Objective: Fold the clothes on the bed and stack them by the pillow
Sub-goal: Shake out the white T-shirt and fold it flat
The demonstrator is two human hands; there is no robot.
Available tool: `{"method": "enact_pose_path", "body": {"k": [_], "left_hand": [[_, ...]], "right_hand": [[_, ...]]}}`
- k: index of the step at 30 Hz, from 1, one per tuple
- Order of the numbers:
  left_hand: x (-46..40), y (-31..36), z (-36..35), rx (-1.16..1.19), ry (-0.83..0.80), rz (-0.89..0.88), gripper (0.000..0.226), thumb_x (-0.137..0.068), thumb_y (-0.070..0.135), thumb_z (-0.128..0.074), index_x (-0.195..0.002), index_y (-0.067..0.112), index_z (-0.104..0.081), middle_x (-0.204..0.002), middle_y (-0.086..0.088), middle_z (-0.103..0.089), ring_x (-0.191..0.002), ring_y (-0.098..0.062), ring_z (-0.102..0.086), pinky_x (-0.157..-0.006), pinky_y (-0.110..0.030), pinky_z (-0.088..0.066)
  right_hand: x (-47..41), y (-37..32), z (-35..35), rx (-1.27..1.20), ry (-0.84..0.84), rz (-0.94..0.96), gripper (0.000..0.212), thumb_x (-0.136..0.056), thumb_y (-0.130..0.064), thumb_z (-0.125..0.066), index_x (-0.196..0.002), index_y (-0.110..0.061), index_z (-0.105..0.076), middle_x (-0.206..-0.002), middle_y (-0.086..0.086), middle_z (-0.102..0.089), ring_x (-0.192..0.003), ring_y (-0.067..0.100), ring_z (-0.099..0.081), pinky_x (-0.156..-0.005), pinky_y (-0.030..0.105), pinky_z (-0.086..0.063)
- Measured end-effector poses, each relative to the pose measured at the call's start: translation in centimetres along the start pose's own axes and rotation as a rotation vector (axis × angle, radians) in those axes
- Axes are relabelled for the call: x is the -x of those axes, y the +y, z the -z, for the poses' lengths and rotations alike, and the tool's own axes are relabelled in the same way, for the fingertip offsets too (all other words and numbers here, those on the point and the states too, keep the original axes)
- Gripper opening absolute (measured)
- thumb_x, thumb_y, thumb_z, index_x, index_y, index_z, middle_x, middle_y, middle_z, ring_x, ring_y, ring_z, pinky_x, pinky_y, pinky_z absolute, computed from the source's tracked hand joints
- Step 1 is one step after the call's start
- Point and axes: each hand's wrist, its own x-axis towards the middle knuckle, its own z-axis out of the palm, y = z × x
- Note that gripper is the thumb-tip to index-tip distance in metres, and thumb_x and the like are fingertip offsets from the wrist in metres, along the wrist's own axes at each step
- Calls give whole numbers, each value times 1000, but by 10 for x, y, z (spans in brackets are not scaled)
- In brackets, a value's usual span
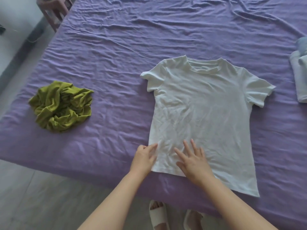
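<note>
A white short-sleeved T-shirt (206,110) lies spread flat on the purple bed (116,47), collar away from me. My right hand (192,161) presses flat on its lower left part with fingers spread. My left hand (144,157) rests at the shirt's lower left edge, fingertips touching the hem side. A crumpled olive-green garment (61,106) sits in a heap to the left, apart from both hands.
Folded pale blue and white clothes (300,72) lie at the right edge of the view. A pink stool (54,12) stands on the floor beyond the bed's far left corner. My feet in white slippers (158,216) are at the bed's near edge.
</note>
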Motion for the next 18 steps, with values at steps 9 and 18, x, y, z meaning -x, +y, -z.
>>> {"method": "enact_pose_path", "body": {"k": [9, 18], "left_hand": [[2, -11, 16, -516, -79, 193, 47, -93, 31, -49, -135, 49, -37, -105, 2, -47, -103, -22, -53, -85, -33, -42], [-47, 75, 6, -520, -50, 34, 55, -96, 32, -45, -146, 34, -21, -159, -3, 0, -146, -24, 4, -119, -45, -4]], "right_hand": [[-27, 23, 7, 110, -80, 50, 71, -89, -59, -34, -145, -43, 7, -156, 6, 21, -131, 29, 38, -103, 60, 22], [-55, 77, 62, 46, -125, -10, 66, -93, -50, -38, -146, -44, 1, -157, -1, 18, -142, 30, 21, -111, 59, 3]]}}
